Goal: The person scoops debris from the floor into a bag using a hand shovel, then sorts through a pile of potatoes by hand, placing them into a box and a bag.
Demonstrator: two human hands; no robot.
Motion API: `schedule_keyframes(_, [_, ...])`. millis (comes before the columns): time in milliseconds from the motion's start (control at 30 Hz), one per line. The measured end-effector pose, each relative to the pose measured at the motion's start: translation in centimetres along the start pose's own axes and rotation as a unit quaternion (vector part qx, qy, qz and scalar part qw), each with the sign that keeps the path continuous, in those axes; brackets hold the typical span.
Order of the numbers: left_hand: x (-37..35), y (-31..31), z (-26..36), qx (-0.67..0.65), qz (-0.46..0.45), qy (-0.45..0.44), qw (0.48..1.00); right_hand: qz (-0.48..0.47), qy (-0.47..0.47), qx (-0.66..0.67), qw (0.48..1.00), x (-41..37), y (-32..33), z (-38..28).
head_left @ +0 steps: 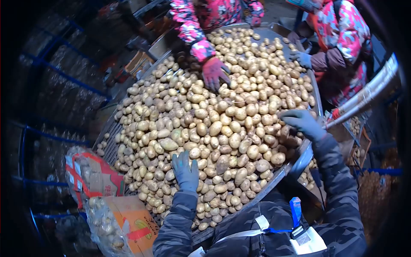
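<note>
A big heap of potatoes (234, 140) covers a metal sorting table (317, 98) in front of me. My left hand (186, 172), in a grey-blue glove, rests on the near left part of the heap with its fingers apart. It holds no potato that I can see. On the right side, my right hand (305, 123), gloved alike, reaches over the potatoes beside the rim. Its fingers are stretched out and the palm is turned down. What lies under that palm is hidden.
Across the table, a person's hand in a reddish glove (215, 73) touches the potatoes. Another person's grey-gloved hand (302, 59) is at the right rim. An orange carton (132, 218) and a red-taped carton (96, 175) stand left. A white pole (364, 96) slants at right.
</note>
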State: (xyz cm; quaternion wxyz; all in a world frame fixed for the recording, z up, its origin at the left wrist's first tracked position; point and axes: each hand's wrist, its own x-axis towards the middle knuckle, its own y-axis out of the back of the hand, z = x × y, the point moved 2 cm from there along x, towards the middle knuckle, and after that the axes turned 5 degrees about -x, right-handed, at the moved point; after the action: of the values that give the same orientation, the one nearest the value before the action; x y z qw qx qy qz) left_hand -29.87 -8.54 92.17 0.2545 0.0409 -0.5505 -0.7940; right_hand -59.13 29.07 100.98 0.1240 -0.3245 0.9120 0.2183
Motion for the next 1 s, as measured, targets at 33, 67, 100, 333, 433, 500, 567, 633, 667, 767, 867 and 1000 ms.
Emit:
schedule_keyframes(33, [0.0, -0.1, 0.0, 0.005, 0.000, 0.002, 1.000, -0.048, 0.018, 0.023, 0.998, 2.4, -2.8, -1.5])
schedule_keyframes(67, [0.0, 0.0, -0.1, 0.011, -0.001, 0.004, 1.000, -0.098, 0.033, 0.047, 0.994, 4.7, -5.6, -3.0])
schedule_keyframes(100, [0.0, 0.1, -0.1, 0.008, -0.001, 0.011, 1.000, -0.138, 0.058, 0.028, 0.988, 7.1, -8.3, -4.3])
schedule_keyframes(333, [0.6, 0.5, 0.3, 0.000, -0.011, 0.045, 0.999, -0.065, 0.266, -0.242, 0.931, 26.1, -23.9, -8.7])
schedule_keyframes(433, [0.5, 0.3, -0.1, -0.005, -0.014, 0.058, 0.998, -0.105, 0.233, -0.379, 0.890, 25.0, -26.6, -10.3])
schedule_keyframes(500, [0.4, 0.4, -0.1, -0.004, -0.011, 0.059, 0.998, -0.121, 0.265, -0.398, 0.870, 23.5, -27.3, -9.3])
schedule_keyframes(567, [0.6, 0.5, 0.1, -0.004, -0.010, 0.064, 0.998, -0.148, 0.327, -0.384, 0.850, 22.2, -26.7, -7.5])
schedule_keyframes(633, [0.7, 0.1, -0.5, -0.011, -0.002, 0.058, 0.998, -0.189, 0.377, -0.343, 0.839, 20.1, -24.7, -6.1])
schedule_keyframes(667, [0.7, 0.3, -0.3, -0.014, -0.003, 0.060, 0.998, -0.211, 0.384, -0.318, 0.841, 18.9, -23.9, -5.4])
schedule_keyframes(767, [0.7, 0.3, -0.3, -0.015, -0.006, 0.061, 0.998, -0.214, 0.396, -0.301, 0.841, 16.2, -20.7, -5.2])
schedule_keyframes(867, [0.7, 0.3, -0.5, -0.017, -0.016, 0.065, 0.998, -0.241, 0.306, -0.174, 0.904, 16.1, -17.5, -5.1])
schedule_keyframes(1000, [1.2, 0.7, -0.4, -0.007, 0.005, 0.081, 0.997, -0.159, 0.189, -0.146, 0.958, 15.2, -13.4, -5.3])
